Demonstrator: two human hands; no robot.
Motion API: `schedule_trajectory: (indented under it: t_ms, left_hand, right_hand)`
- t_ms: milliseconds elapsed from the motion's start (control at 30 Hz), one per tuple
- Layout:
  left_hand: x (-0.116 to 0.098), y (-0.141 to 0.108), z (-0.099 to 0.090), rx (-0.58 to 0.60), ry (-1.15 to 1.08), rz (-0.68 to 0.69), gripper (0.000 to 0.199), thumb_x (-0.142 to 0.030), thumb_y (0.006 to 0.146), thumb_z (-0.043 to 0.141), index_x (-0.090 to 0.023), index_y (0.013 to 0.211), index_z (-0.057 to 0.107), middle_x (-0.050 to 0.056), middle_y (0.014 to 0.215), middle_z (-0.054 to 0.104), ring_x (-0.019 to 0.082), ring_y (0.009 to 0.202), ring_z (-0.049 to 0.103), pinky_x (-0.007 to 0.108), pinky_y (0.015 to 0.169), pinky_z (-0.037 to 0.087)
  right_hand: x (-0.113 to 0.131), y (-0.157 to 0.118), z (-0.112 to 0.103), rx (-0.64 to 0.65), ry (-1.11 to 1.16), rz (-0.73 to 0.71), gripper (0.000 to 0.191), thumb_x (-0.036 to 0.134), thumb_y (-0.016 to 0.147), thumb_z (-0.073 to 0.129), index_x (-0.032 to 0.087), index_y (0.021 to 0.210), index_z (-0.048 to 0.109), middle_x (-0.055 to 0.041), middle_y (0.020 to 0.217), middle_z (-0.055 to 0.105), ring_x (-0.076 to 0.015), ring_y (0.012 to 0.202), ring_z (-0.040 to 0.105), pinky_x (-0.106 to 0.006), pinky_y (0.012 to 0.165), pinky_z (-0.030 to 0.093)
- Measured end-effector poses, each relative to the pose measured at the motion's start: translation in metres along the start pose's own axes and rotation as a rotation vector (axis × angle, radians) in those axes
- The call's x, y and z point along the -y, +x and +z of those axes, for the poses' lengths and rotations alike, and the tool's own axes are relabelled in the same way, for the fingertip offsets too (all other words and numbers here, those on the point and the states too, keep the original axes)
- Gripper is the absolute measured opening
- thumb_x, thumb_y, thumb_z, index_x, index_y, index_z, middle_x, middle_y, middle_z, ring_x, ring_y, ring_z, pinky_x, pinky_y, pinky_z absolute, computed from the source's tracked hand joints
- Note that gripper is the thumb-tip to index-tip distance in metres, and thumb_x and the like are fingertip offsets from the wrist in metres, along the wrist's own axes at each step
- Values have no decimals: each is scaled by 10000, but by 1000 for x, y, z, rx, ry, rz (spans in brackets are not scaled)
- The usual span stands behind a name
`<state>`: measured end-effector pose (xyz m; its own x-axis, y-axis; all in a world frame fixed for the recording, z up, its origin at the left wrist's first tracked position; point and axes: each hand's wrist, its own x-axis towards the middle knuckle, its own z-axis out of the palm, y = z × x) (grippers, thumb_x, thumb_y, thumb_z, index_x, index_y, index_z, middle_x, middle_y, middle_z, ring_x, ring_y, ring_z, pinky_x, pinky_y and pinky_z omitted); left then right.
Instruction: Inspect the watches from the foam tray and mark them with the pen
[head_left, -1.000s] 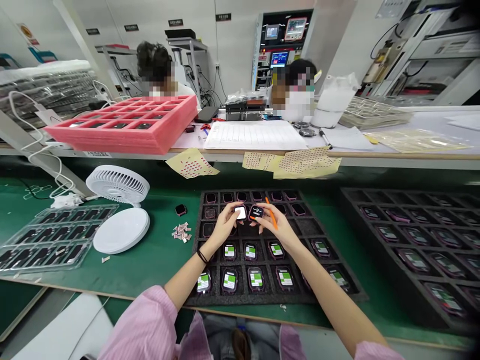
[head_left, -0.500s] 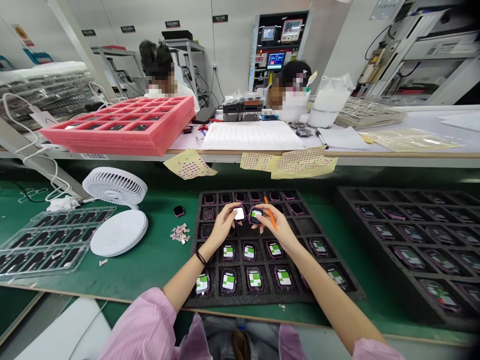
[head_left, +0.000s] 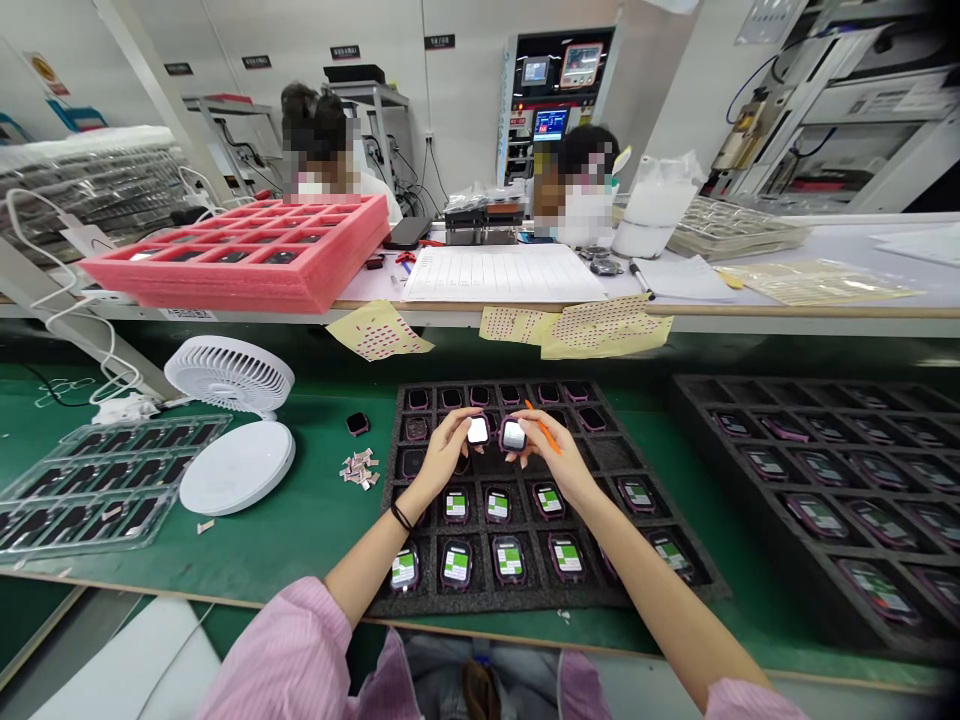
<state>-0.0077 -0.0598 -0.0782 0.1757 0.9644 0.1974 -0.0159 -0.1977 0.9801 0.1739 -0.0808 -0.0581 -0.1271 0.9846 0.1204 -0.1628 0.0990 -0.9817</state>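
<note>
Smartwatches (head_left: 513,435), square, glowing white screens

A green bench (head_left: 315,545) holds black foam trays (head_left: 540,597) and a fan (head_left: 229,373).

Your left hand (head_left: 442,450) is pinching a square smartwatch (head_left: 478,430) with a glowing white screen, and your right hand (head_left: 551,450) has another watch (head_left: 513,435) just beside it. An orange pen (head_left: 546,430) pokes up past your right fingers. Below your fingers, more watches (head_left: 497,505) with green-and-white screens sit in a black foam tray (head_left: 480,597). Left of them, there's a little pile of paper strips (head_left: 359,468) on the green mat (head_left: 300,540).
</note>
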Motion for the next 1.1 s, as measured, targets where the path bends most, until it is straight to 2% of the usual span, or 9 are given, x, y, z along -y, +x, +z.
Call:
schedule_trajectory:
  t_ms: [67, 133, 300, 467, 600, 833, 1100]
  left_hand:
    - [-1, -1, -1, -3, 31, 6, 343, -433, 889, 479, -169, 1055, 620, 18, 750, 611, 112, 556, 568, 227, 499, 400]
    - [-1, -1, -1, 4, 44, 14, 333, -419, 893, 476, -169, 1060, 621, 22, 768, 619, 113, 563, 564, 231, 513, 413]
    - [4, -1, 1, 33, 3, 35, 391, -362, 858, 544, -194, 1210, 535, 85, 1100, 609, 109, 678, 588, 223, 566, 464]
    - [7, -1, 3, 43, -26, 41, 483, -326, 798, 633, -207, 1245, 496, 117, 1223, 552, 133, 787, 620, 208, 575, 474]
    - [4, -1, 3, 22, -17, 36, 454, -336, 784, 654, -199, 1195, 518, 101, 1177, 581, 128, 767, 632, 211, 578, 478]
    - [-2, -1, 0, -30, 25, 2, 318, -381, 860, 543, -176, 1102, 567, 75, 1040, 640, 90, 601, 610, 207, 503, 430]
    - [0, -1, 1, -13, -3, 5, 328, -357, 839, 574, -180, 1115, 563, 80, 1100, 633, 86, 613, 620, 199, 507, 422]
  right_hand:
    - [0, 0, 0, -4, -11, 5, 269, 439, 821, 598, 199, 943, 607, 15, 660, 597, -150, 519, 622, -258, 436, 462]
    - [-2, 1, -1, 6, -4, 8, 274, 432, 806, 619, 201, 952, 602, 1, 695, 617, -153, 528, 628, -256, 431, 462]
    - [-9, 5, -2, 41, 35, -9, 374, 398, 752, 682, 223, 1058, 555, -53, 951, 640, -163, 621, 662, -257, 446, 496]
    - [-12, 6, -3, 56, 17, -33, 463, 344, 699, 739, 238, 1093, 522, -74, 1040, 620, -174, 683, 677, -250, 462, 514]
    - [-11, 5, -3, 54, 12, -28, 475, 349, 681, 754, 233, 1079, 523, -56, 982, 628, -165, 650, 671, -243, 449, 508]
    - [-4, 2, -1, -5, 25, -13, 319, 418, 760, 671, 207, 982, 578, -5, 799, 630, -143, 558, 651, -245, 441, 491]
    - [0, 1, -1, -79, 9, 9, 305, 453, 751, 677, 201, 900, 594, 21, 651, 612, -127, 464, 591, -235, 385, 439]
